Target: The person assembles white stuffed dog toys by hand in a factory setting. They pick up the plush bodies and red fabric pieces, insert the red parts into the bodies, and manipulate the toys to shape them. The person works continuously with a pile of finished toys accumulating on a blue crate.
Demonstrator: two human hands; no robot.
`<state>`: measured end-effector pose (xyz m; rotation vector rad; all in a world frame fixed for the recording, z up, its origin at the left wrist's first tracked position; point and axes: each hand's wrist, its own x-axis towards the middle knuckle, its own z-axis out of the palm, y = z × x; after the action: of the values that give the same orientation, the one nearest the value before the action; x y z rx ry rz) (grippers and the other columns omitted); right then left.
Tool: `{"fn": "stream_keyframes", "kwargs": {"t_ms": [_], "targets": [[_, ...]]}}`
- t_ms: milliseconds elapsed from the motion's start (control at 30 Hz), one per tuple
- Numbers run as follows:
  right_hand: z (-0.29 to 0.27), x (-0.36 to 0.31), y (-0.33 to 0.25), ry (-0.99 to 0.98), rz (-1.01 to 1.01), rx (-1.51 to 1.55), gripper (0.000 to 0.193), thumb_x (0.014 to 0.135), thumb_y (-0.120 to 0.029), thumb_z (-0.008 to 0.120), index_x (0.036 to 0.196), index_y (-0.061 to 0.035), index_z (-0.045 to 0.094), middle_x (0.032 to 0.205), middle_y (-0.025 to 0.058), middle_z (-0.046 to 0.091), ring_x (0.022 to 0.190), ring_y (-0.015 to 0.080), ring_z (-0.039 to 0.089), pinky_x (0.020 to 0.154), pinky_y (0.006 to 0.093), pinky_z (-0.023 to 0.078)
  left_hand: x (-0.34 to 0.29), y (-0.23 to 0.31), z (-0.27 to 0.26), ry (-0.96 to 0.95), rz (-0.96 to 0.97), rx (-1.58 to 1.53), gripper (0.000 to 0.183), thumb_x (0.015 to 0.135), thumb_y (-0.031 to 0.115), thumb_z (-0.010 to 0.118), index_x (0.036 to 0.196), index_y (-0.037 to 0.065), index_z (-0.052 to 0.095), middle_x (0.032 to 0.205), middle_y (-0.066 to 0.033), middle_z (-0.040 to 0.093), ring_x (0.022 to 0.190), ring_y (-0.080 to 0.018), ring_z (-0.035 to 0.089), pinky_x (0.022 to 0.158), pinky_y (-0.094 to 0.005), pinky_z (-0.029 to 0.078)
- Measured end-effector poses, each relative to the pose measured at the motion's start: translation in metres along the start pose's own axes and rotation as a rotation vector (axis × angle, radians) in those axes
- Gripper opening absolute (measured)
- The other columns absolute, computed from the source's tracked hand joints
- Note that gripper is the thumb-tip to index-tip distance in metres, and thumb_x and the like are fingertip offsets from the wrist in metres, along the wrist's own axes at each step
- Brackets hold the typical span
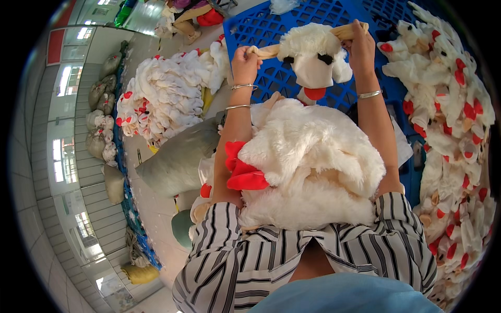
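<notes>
Stretched between my hands is a white plush animal head (pixel 313 65) with a fluffy crown, dark eye patches, a smooth pale muzzle and a red piece at its lower end. My left hand (pixel 246 65) is closed on the tip of one long tan ear. The other tan ear is pinched in my right hand (pixel 361 49), slightly higher and farther away. On my lap, between my forearms, lies a heap of fluffy white plush pieces (pixel 313 141). Red fabric parts (pixel 242 169) stick out of it by my left forearm.
Blue plastic pallets (pixel 255 31) lie ahead. Piles of white plush pieces with red parts rise at right (pixel 449 104) and ahead left (pixel 167 88). A grey-green sack (pixel 180 159) rests by my left arm. Filled bags (pixel 99 141) line the left wall. Another person (pixel 190 18) sits far ahead.
</notes>
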<state>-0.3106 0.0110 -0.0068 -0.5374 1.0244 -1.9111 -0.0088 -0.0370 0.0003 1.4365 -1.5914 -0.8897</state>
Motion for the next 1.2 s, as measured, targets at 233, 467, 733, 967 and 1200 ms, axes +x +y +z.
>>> {"fn": "stream_keyframes", "kwargs": {"t_ms": [233,467,733,967,1200], "targets": [[0.018,-0.022,0.009,-0.398,0.035,-0.445,0.040,0.092,-0.044,0.059,0.095,-0.0050,0.066,0.078,0.0025,0.058,0.069,0.0107,0.051,0.062,0.0257,0.044,-0.039,0.041,0.046,-0.218,0.548,0.328,0.062,0.079,0.026,0.071,0.132,0.003,0.047,0.127,-0.0216,0.055,0.115,-0.0356,0.054,0.098,-0.0408,0.043],[0.033,-0.037,0.008,-0.484,0.080,-0.318,0.049,0.089,-0.049,0.062,0.107,-0.0035,0.064,0.093,0.0073,0.064,0.082,0.0144,0.060,0.068,0.0265,0.048,-0.029,0.030,0.044,-0.318,0.070,0.291,0.035,0.088,0.026,0.057,0.105,-0.003,0.066,0.098,-0.0206,0.069,0.087,-0.0302,0.066,0.082,-0.0358,0.050],[0.036,-0.044,0.022,-0.975,0.318,-1.017,0.061,0.078,-0.057,0.068,0.097,0.0013,0.066,0.086,0.0084,0.067,0.075,0.0170,0.064,0.065,0.0274,0.049,-0.011,0.018,0.029,0.146,-0.295,-0.257,0.040,0.090,0.028,0.053,0.109,-0.006,0.063,0.106,-0.0119,0.066,0.093,-0.0212,0.063,0.081,-0.0323,0.049],[0.045,-0.051,0.015,-0.681,0.198,-0.379,0.040,0.095,-0.039,0.053,0.082,-0.0032,0.065,0.068,0.0020,0.063,0.057,0.0102,0.054,0.057,0.0232,0.043,-0.020,0.039,0.025,0.125,-0.274,-0.391,0.046,0.090,0.039,0.057,0.097,-0.005,0.067,0.090,-0.0096,0.067,0.078,-0.0176,0.062,0.069,-0.0327,0.048],[0.022,-0.018,0.007,-0.525,0.181,0.169,0.031,0.097,-0.028,0.054,0.098,0.0009,0.062,0.081,0.0064,0.062,0.066,0.0095,0.053,0.061,0.0228,0.043,-0.048,0.064,0.031,-0.557,0.023,0.092,0.051,0.081,0.045,0.068,0.101,-0.003,0.067,0.091,-0.0111,0.069,0.083,-0.0187,0.065,0.074,-0.0321,0.050]]}}
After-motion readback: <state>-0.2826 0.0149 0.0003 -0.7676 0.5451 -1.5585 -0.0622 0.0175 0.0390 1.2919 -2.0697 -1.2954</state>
